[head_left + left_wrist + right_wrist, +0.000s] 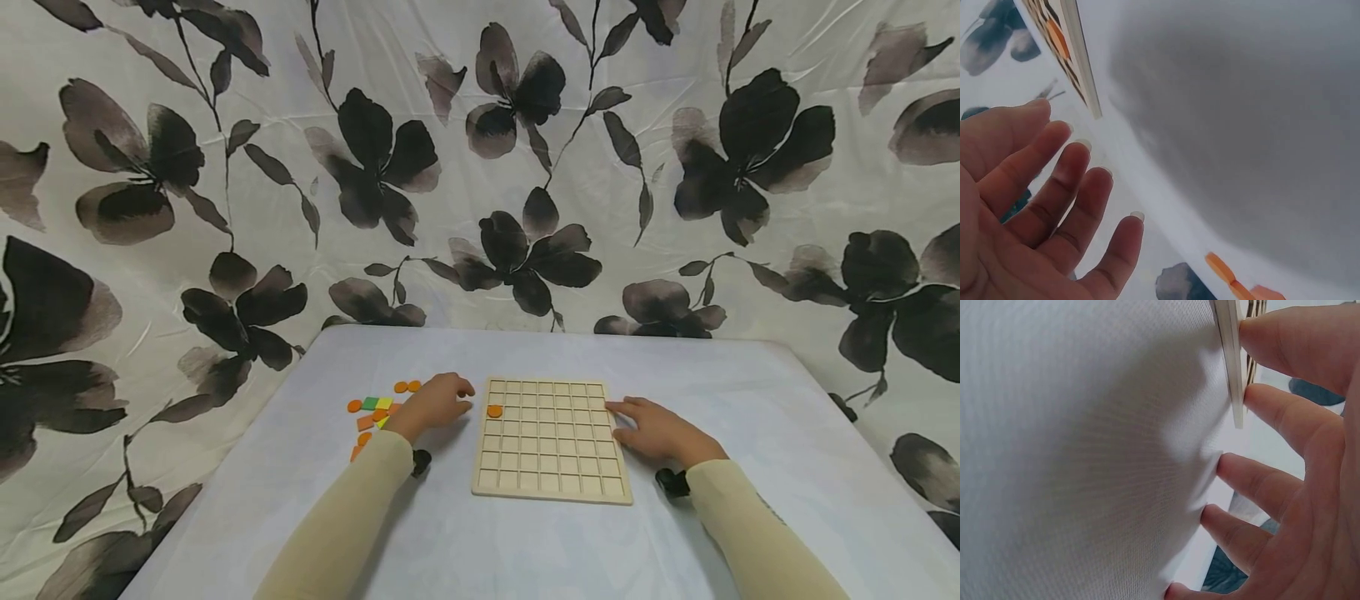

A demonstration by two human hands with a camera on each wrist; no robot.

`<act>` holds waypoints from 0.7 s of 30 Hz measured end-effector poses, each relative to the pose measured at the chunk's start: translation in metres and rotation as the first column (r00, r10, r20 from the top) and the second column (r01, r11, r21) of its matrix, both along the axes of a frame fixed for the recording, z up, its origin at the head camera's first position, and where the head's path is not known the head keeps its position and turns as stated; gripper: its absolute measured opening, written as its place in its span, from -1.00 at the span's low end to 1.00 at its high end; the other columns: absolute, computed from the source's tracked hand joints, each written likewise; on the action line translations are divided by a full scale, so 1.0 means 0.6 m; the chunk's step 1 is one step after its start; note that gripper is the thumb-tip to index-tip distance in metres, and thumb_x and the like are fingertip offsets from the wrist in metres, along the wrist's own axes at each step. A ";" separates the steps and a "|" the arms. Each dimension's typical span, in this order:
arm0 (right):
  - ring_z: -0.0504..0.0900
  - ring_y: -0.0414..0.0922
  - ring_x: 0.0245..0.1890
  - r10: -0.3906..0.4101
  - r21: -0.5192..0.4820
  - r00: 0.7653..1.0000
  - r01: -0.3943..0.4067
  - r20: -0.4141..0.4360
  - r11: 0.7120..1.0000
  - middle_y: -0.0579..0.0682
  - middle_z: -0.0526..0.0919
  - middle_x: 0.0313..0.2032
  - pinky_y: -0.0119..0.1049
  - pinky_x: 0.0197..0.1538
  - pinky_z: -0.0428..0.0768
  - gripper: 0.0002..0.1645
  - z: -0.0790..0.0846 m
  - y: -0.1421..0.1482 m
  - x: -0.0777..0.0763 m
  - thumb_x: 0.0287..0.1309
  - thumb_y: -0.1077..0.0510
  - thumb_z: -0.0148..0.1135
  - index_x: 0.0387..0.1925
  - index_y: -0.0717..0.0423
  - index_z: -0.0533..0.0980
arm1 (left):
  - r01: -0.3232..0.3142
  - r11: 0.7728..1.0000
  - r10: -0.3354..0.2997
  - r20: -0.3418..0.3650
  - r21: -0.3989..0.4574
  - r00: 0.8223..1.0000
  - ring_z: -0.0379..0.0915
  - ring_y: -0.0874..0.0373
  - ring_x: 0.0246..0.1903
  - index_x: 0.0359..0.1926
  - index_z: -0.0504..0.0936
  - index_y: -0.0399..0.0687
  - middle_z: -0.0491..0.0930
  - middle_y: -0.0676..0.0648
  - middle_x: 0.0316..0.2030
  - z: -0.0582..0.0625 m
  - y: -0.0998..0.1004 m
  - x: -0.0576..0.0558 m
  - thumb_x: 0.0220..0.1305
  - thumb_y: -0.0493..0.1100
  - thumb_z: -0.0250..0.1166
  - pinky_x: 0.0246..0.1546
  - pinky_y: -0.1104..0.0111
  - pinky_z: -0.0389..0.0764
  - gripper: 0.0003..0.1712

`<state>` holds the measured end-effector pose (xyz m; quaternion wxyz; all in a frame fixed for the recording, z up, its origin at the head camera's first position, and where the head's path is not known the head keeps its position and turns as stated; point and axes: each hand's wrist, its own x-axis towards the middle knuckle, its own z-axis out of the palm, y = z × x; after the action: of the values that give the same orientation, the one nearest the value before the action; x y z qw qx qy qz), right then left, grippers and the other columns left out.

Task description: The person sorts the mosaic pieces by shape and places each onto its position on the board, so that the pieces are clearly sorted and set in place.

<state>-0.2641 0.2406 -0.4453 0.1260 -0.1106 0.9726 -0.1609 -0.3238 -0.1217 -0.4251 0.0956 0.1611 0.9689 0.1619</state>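
Observation:
A pale wooden board (555, 443) with a grid of square recesses lies flat on the table. One orange disc (494, 411) sits in a cell near its upper left corner. My left hand (433, 407) hovers just left of the board, and its fingers (1072, 178) are loosely bent with nothing between them. At the opposite side, my right hand (657, 431) rests its thumb and index finger against the board's right edge. The other fingertips (1230, 464) of that hand press on the tablecloth.
Left of the board, partly behind my left hand, lies a loose cluster of flat pieces: orange discs (355, 407), a green square (370, 403), a yellow square (384, 403) and several orange ones. A white cloth (555, 550) covers the table. Behind it hangs a flowered curtain (450, 183).

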 end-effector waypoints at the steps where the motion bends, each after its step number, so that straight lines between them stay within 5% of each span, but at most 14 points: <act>1: 0.17 0.35 0.38 -0.003 -0.001 1.000 0.003 0.000 1.000 0.33 0.17 0.41 0.30 0.29 0.23 -0.32 0.000 0.000 0.000 0.31 -0.07 0.04 0.41 -0.01 0.25 | -0.007 1.000 0.007 0.002 0.003 1.000 0.48 0.05 -0.01 0.08 0.62 -0.06 0.58 -0.06 -0.04 0.000 -0.003 0.000 0.33 -0.09 0.24 0.12 0.16 0.50 -0.66; 21: 0.16 0.37 0.38 -0.002 -0.009 1.000 0.002 -0.007 1.000 0.35 0.17 0.40 0.31 0.29 0.22 -0.32 -0.002 0.000 0.001 0.30 -0.05 0.05 0.40 0.02 0.26 | -0.076 0.997 0.076 -0.003 -0.020 0.997 0.45 0.03 0.03 0.08 0.62 -0.05 0.59 -0.08 -0.03 0.012 -0.048 0.005 0.35 -0.16 0.19 0.14 0.12 0.47 -0.69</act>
<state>-0.2634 0.2404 -0.4463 0.1219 -0.1106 0.9724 -0.1652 -0.3211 -0.1505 -0.4177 0.0898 0.1234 0.9760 0.1555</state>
